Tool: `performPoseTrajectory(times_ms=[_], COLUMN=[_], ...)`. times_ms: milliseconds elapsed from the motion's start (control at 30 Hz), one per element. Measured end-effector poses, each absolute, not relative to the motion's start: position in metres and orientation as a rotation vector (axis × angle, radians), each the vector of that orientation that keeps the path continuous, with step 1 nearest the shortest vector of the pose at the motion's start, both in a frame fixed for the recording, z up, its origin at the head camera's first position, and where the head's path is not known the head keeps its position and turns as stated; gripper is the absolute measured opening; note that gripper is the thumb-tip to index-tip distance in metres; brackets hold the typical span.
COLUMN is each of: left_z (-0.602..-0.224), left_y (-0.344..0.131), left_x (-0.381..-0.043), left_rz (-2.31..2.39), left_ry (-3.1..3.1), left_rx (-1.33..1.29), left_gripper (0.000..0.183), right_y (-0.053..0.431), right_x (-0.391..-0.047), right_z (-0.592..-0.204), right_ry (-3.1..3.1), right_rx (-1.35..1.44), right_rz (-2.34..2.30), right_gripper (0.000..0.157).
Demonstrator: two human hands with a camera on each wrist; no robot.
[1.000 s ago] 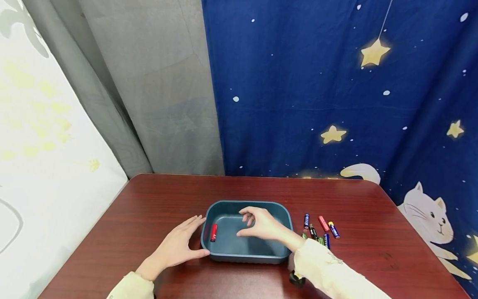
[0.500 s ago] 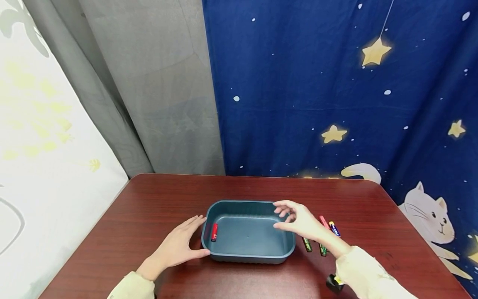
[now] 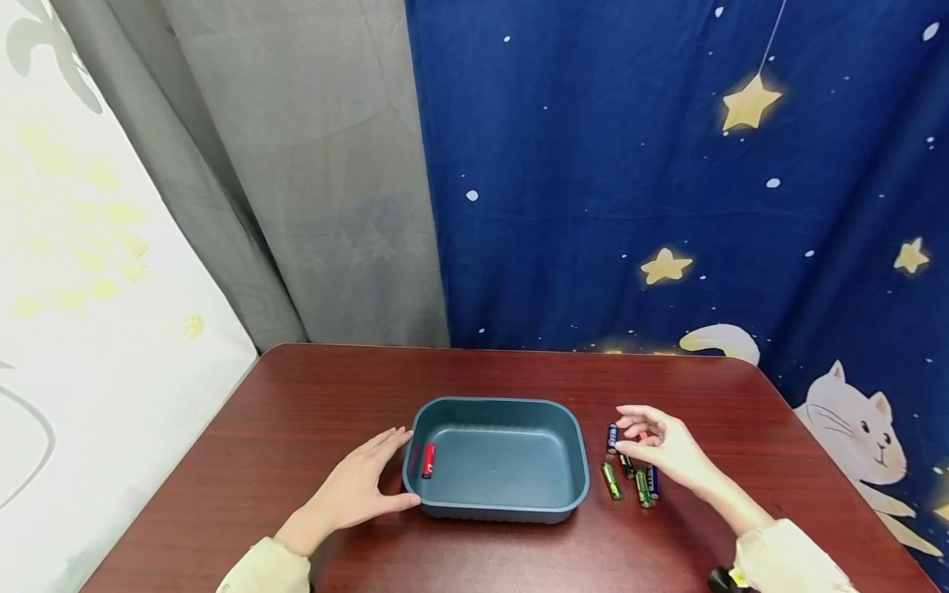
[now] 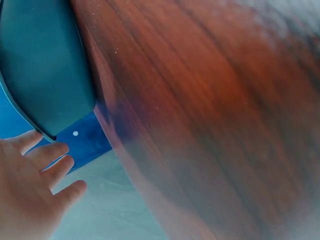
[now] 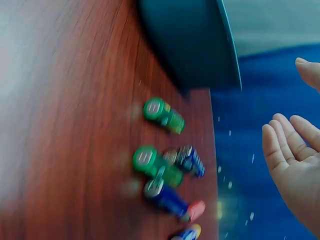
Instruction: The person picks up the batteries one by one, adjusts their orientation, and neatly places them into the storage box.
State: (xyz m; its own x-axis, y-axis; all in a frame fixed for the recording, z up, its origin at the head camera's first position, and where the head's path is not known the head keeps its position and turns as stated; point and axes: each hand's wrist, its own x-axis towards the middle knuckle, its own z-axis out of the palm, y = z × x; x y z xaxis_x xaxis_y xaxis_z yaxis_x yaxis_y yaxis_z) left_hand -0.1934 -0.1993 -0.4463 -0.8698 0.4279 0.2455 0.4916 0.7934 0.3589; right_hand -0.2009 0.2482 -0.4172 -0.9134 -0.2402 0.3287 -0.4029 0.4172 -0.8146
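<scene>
A dark teal plastic bin (image 3: 495,502) stands mid-table with one red battery (image 3: 428,459) inside, near its left wall. My left hand (image 3: 356,484) rests at the bin's left side, fingers extended, thumb at the near corner and fingertips at the rim. To the right of the bin, my right hand (image 3: 663,445) hovers over a loose group of batteries, its fingers relaxed and holding nothing. Among them are a green battery (image 3: 611,480), a second green battery (image 3: 642,488) and a blue battery (image 3: 612,438). In the right wrist view a pink battery (image 5: 196,210) shows too.
The reddish-brown wooden table (image 3: 341,379) has rounded far corners. Behind it hang a grey curtain (image 3: 334,206) and a blue curtain (image 3: 549,165) with stars. A white printed cloth (image 3: 111,329) hangs along the left.
My right hand has moved right, from over the inside of the bin, past its right rim, to above the batteries. My left hand and the red battery have stayed in place.
</scene>
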Motion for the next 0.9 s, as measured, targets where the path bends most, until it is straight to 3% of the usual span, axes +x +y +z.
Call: performPoseTrajectory(times_ms=[533, 900], left_z=[-0.447, -0.449], left_y=[-0.2, -0.2], left_x=[-0.192, -0.193], left_rz=[-0.651, -0.657], left_ry=[-2.834, -2.834], left_rx=[-0.708, -0.708], left_gripper=[0.088, 0.088], right_y=[0.295, 0.308], right_x=[-0.182, -0.18], right_z=[-0.446, -0.467], right_ry=[-2.583, -2.648], right_rx=[0.243, 0.268], right_rz=[1.485, 1.307], right_gripper=[0.045, 0.041])
